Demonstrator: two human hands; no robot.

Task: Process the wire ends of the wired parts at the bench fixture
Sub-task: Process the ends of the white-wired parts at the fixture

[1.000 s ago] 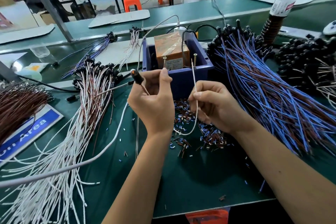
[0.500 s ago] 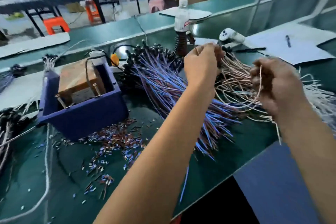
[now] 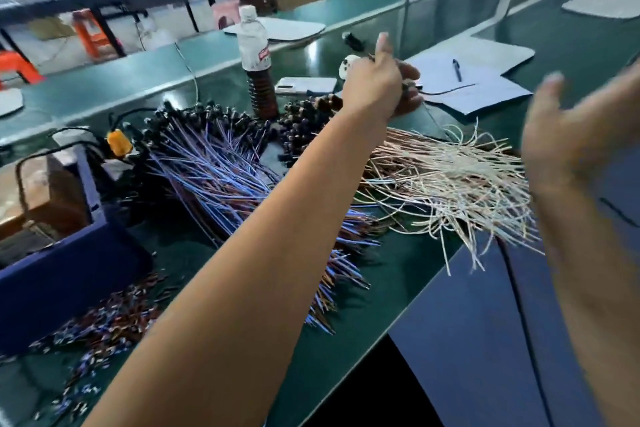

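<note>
Wires first: my left hand (image 3: 375,87) is stretched out over the far right of the bench, fingers curled round one wired part (image 3: 356,45), thumb sticking up. Its black head pokes out above my fist, pointing away from me toward the back of the bench; the thin lead seems to trail down below my knuckles, though blur makes that hard to follow. My right hand (image 3: 568,135) hangs in the air just to the right, fingers loosely spread, holding nothing that I can make out.

Directly under the left hand lies the heap of white-and-copper wired parts (image 3: 446,180), black heads toward the water bottle (image 3: 258,69), free ends fanned toward me and over the bench edge. The part I hold runs roughly along that same line, so I judge it only needs lowering onto the heap.

The blue fixture box (image 3: 69,263) sits well apart, down at my left, beyond the blue-and-brown bundle (image 3: 221,177). Stripped insulation bits (image 3: 107,319) lie scattered in front of it. The left hand is the nearer one to both heap and fixture.
</note>
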